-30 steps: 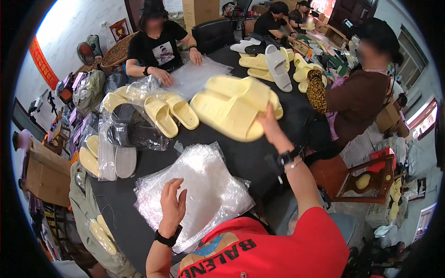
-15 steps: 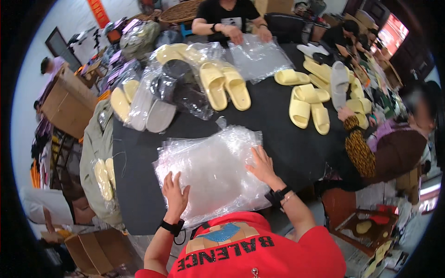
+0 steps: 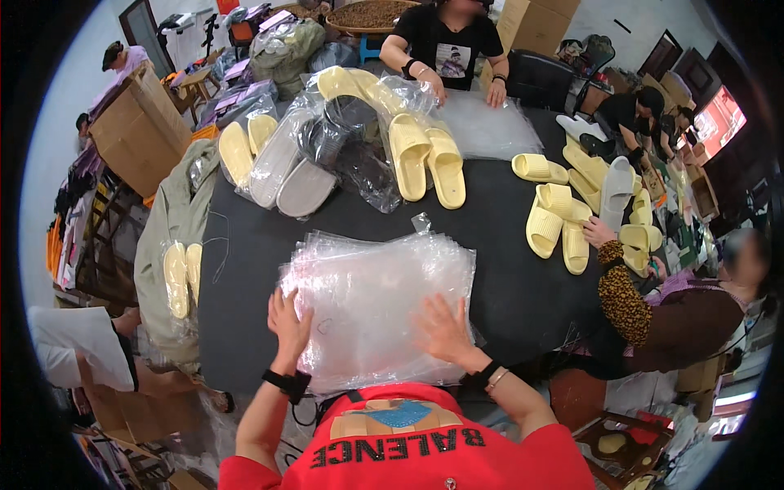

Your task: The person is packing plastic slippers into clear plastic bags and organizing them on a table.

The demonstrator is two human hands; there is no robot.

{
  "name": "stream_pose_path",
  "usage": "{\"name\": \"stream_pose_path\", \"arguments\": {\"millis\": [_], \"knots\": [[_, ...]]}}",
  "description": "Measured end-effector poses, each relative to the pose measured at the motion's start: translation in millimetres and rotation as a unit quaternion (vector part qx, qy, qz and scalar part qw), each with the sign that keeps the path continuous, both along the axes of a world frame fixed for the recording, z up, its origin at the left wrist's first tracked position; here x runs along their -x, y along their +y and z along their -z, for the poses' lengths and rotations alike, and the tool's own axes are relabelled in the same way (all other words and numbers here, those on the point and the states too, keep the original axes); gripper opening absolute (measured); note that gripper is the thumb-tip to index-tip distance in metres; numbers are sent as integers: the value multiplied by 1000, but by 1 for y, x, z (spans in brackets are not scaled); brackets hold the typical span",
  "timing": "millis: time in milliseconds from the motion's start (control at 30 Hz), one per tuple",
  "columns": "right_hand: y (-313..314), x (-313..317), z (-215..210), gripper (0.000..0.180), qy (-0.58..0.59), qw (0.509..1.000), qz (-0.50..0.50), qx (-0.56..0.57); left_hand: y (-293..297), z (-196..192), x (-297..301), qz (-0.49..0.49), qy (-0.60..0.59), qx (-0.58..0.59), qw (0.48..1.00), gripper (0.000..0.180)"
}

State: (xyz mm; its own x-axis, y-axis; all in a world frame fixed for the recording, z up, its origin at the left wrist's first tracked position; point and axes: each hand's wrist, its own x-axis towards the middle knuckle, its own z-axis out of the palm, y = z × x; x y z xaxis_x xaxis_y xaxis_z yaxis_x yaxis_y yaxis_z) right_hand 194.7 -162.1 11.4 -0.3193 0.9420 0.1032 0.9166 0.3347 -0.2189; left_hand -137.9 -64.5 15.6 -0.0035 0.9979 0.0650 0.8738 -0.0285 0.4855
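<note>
A stack of clear plastic bags (image 3: 376,302) lies on the dark table in front of me. Along its left edge rests my left hand (image 3: 291,327), fingers loosely apart and nothing held. My right hand (image 3: 443,331) is spread over the right part of the top bag, slightly blurred and empty. Some bag edges stick out unevenly at the upper left, and a small crumpled plastic tab (image 3: 420,222) pokes out at the far edge.
Bagged yellow and grey slippers (image 3: 304,188) lie beyond my stack. Loose yellow slippers (image 3: 544,222) sit at the right, near a co-worker's hand (image 3: 599,231). Across the table another person handles clear bags (image 3: 500,131). A cardboard box (image 3: 135,122) stands at far left.
My right hand has moved inward from the stack's right edge onto the top bag. My left hand has shifted to the left edge. The whole view has tilted a little.
</note>
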Motion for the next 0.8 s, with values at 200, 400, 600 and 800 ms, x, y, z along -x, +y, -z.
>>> {"name": "stream_pose_path", "arguments": {"millis": [200,400,600,800], "knots": [[-1,-2,48,63,38,997,-30,54,92,-55,-56,107,-279,-36,954,37],[1,-2,60,63,54,997,-20,52,161,-26,-137,148,-331,62,930,34],[3,-3,73,65,65,996,-21,63,224,25,-205,109,-380,129,910,50],[-2,-6,81,59,93,992,-15,87,275,56,-269,-11,-475,153,867,64]]}}
